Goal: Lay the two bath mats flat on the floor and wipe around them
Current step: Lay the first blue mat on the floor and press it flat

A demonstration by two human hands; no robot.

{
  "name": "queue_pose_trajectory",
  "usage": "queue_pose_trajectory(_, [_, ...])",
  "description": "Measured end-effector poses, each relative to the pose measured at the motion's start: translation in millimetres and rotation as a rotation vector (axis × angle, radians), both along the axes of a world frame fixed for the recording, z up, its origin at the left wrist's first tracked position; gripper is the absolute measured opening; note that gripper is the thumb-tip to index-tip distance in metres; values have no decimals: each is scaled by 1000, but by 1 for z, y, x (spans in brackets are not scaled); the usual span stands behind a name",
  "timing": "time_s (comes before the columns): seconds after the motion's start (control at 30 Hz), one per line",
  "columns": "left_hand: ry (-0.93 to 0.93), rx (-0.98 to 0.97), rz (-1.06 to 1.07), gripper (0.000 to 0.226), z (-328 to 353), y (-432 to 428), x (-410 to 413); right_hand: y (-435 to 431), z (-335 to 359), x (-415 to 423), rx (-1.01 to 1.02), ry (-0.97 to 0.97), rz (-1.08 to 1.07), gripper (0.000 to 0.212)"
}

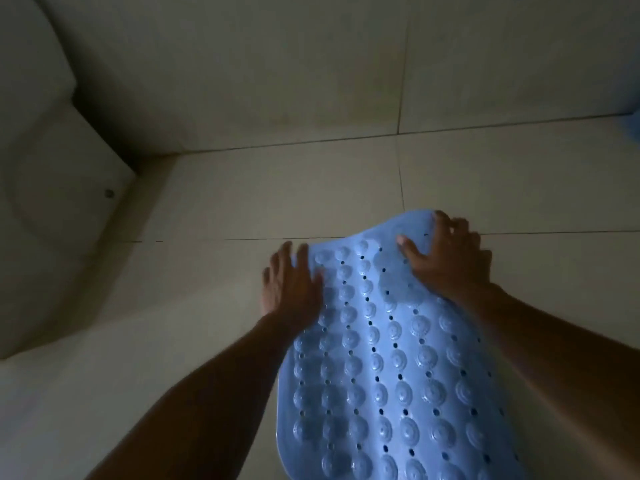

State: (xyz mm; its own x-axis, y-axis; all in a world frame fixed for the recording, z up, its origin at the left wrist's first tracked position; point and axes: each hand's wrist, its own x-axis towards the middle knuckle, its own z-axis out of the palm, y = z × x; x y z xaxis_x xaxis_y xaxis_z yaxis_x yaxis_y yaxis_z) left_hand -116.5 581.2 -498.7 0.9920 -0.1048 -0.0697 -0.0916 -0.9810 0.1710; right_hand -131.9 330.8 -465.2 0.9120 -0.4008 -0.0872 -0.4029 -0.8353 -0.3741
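A light blue rubber bath mat [388, 358] with rows of round suction cups and small holes stretches from the bottom of the view up to the middle of the tiled floor [242, 202]. Its far end bulges up and is not flat. My left hand [291, 285] rests on the mat's far left edge, with the fingers spread. My right hand [450, 261] presses on the far right corner, fingers apart and curling over the top edge. A blue shape [635, 123] at the right border may be a second mat; too little of it shows to tell.
A white toilet base [52, 188] with a small bolt stands at the left. A tiled wall [277, 64] rises behind the floor. The room is dim. Bare tiles lie between the mat, the toilet and the wall.
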Motion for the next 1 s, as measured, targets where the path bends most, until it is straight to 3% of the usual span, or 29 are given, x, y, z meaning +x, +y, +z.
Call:
queue_pose_trajectory(0.1, [111, -9, -280, 74, -27, -8, -57, 2, -9, -27, 148, 108, -217, 81])
queue_pose_trajectory(0.23, [122, 24, -295, 73, -45, -12, -72, -2, -7, -44, 449, 164, -332, 97])
queue_pose_trajectory(0.43, [218, 128, -221, 65, -32, 7, -65, -8, 19, -54, 741, 277, -309, 88])
queue_pose_trajectory(0.53, [255, 89, -175, 65, -30, 7, -68, -1, 31, -60, 883, 325, -234, 61])
queue_pose_trajectory(0.8, [385, 76, -171, 70, -22, 17, -69, 2, 39, -76, 941, 380, -264, 45])
queue_pose_trajectory(0.87, [432, 76, -150, 72, -17, 21, -58, -3, 42, -75, 909, 243, -307, 65])
queue_pose_trajectory(0.93, [465, 73, -122, 75, -13, 23, -48, -13, 39, -68, 701, 122, -410, 114])
queue_pose_trajectory(1.0, [470, 63, -94, 77, -13, 24, -44, -20, 40, -60, 466, 154, -405, 135])
